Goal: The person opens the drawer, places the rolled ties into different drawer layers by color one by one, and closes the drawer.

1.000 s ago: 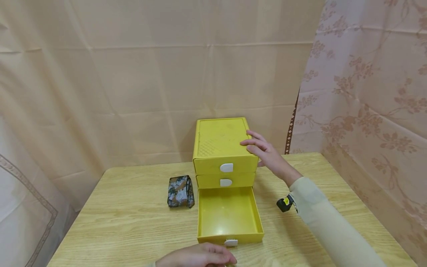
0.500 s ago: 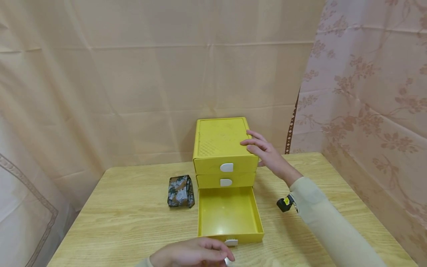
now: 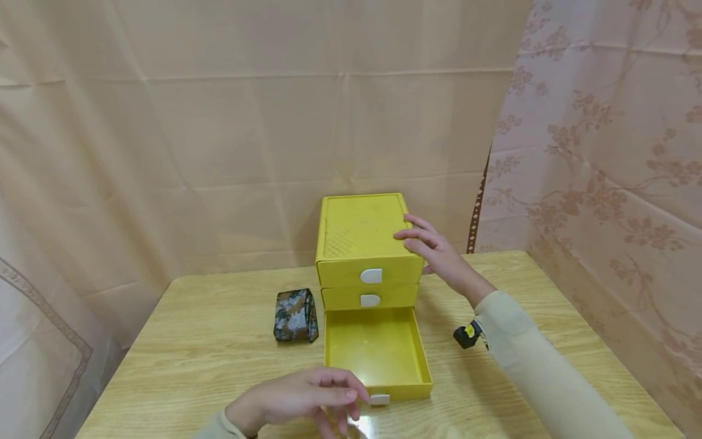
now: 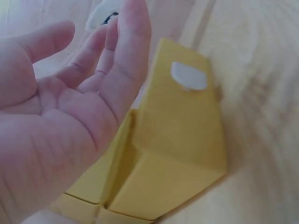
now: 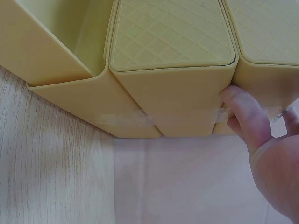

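A yellow three-tier drawer unit (image 3: 364,225) stands at the back of the table, its lowest drawer (image 3: 378,347) pulled out and bare inside. My right hand (image 3: 446,262) grips the unit's upper right edge, fingers on top. In the right wrist view the thumb (image 5: 250,114) presses the side near a seam. My left hand (image 3: 304,395) hovers at the front left corner of the drawer, fingers loosely bent, holding nothing. Its fingertips are close to the white drawer handle (image 3: 379,399); in the left wrist view the palm (image 4: 56,116) appears apart from the handle (image 4: 189,76).
Left of the unit lies a folded camouflage-patterned bundle (image 3: 295,315) on the wooden table (image 3: 219,353). Beige curtains (image 3: 247,134) hang behind the table, and a floral curtain (image 3: 614,152) is at the right. A black device (image 3: 466,335) sits at my right wrist.
My left hand has risen and moved slightly left from the lower front of the drawer, its fingers loosening. The right hand, the drawer and the bundle stay put.
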The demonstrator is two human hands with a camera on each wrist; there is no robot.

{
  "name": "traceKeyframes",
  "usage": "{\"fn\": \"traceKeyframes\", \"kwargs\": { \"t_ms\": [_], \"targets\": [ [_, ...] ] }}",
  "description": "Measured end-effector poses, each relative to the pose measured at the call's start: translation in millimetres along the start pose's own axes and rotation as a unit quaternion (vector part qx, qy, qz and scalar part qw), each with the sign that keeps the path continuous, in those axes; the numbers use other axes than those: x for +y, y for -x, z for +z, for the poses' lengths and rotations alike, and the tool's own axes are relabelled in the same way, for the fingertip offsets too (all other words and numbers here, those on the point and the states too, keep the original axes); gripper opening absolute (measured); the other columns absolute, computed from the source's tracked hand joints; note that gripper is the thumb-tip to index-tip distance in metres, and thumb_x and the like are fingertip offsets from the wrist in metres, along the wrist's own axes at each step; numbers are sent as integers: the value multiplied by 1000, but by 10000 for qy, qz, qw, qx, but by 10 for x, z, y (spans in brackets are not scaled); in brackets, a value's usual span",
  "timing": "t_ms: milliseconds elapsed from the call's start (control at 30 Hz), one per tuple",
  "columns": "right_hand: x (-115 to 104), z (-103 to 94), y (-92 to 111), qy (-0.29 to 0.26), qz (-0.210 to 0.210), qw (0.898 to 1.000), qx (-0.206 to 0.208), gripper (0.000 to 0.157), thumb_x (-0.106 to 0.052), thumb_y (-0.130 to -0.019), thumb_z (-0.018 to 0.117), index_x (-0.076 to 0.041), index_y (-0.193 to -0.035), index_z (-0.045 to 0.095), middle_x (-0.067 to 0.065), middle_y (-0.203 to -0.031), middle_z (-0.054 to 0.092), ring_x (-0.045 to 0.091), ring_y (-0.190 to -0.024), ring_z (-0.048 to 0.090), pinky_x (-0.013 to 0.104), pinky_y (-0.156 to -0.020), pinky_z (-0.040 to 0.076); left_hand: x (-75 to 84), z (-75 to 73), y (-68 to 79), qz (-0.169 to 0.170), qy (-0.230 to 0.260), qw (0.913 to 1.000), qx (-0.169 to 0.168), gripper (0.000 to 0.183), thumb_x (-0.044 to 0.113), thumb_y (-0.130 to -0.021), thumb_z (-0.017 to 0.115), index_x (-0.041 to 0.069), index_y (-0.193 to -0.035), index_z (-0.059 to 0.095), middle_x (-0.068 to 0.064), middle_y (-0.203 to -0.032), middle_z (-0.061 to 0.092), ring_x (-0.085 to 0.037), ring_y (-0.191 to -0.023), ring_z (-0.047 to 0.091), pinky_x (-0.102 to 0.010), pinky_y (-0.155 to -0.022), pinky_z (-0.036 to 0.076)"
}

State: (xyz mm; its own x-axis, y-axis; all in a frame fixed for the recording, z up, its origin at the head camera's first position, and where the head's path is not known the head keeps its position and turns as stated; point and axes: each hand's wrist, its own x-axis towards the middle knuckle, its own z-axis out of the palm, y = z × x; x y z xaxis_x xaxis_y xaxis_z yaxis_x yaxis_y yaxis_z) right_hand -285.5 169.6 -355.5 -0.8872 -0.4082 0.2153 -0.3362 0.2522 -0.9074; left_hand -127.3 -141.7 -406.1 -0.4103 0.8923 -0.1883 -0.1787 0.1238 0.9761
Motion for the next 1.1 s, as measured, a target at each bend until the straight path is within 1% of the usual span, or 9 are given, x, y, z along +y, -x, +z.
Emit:
{"fn": "traceKeyframes", "kwargs": {
  "t_ms": [167, 367, 533, 600, 667, 867, 900, 1000, 1100],
  "targets": [
    [1, -3, -2, -59, -42, 10000, -17, 35, -46, -98, 47, -28, -125, 59, -24, -151, 17, 27, -130, 37, 53, -75, 50, 187, -47, 87, 174, -331, 9989, 273, 31, 22, -103, 43, 4, -127, 51, -8, -106, 62, -21, -86, 63, -48, -74, 55],
    [11, -4, -6, -89, -43, 9999, -25, 35, -45, -98, 47, -27, -126, 59, -23, -152, 17, 27, -131, 36, 55, -76, 50, 432, -137, 215, 289, -1015, 9902, 916, 27, 22, -102, 46, 9, -124, 55, -14, -106, 61, -27, -90, 63, -46, -77, 54],
    [13, -5, -10, 2, 14, 10000, 33, 35, -48, -97, 47, -30, -124, 59, -26, -150, 17, 23, -130, 36, 53, -76, 50, 559, -208, 294, 555, -1963, 9633, 1742, 22, 23, -101, 49, 15, -119, 58, -9, -108, 61, -27, -92, 62, -41, -78, 54],
    [13, -4, -11, 16, 30, 10000, 39, 35, -49, -97, 47, -31, -124, 59, -27, -150, 17, 22, -129, 38, 53, -76, 50, 583, -235, 309, 743, -2636, 9338, 2303, 19, 27, -100, 51, 20, -116, 59, -2, -106, 62, -21, -90, 61, -36, -75, 54],
    [10, -5, -11, -33, 19, 10000, 22, 35, -48, -97, 47, -30, -125, 59, -27, -150, 17, 24, -130, 38, 55, -76, 49, 593, -266, 316, 1005, -3455, 8867, 2902, 16, 30, -98, 54, 24, -112, 60, 4, -103, 61, -15, -82, 61, -31, -70, 53],
    [-38, -4, 4, -151, 53, 9999, -42, 34, -41, -100, 47, -24, -127, 58, -23, -152, 16, 28, -131, 36, 60, -79, 47, 558, -416, 324, 1669, -6034, 6686, 4013, 17, 27, -93, 63, 21, -109, 63, 2, -113, 56, -10, -84, 55, -27, -65, 50],
    [-65, 0, 15, -138, 75, 9999, -38, 33, -40, -100, 46, -24, -127, 58, -22, -152, 16, 28, -131, 35, 59, -79, 47, 549, -446, 327, 1748, -6264, 6431, 4042, 19, 26, -92, 64, 18, -109, 63, -3, -117, 55, -14, -90, 55, -30, -69, 51],
    [-168, 13, 54, -67, 108, 9999, -45, 33, -37, -101, 46, -22, -127, 58, -19, -154, 15, 26, -132, 35, 58, -79, 47, 520, -526, 342, 1805, -6673, 6004, 4021, 31, 29, -89, 67, 13, -115, 62, -14, -128, 51, -26, -109, 53, -40, -84, 50],
    [-265, 26, 94, -3, 118, 9999, -61, 34, -36, -101, 46, -20, -128, 57, -16, -155, 15, 26, -131, 35, 56, -80, 48, 493, -596, 361, 1655, -6908, 5777, 4020, 47, 36, -87, 67, 10, -126, 58, -20, -140, 42, -37, -126, 42, -52, -97, 41]
  ]
}}
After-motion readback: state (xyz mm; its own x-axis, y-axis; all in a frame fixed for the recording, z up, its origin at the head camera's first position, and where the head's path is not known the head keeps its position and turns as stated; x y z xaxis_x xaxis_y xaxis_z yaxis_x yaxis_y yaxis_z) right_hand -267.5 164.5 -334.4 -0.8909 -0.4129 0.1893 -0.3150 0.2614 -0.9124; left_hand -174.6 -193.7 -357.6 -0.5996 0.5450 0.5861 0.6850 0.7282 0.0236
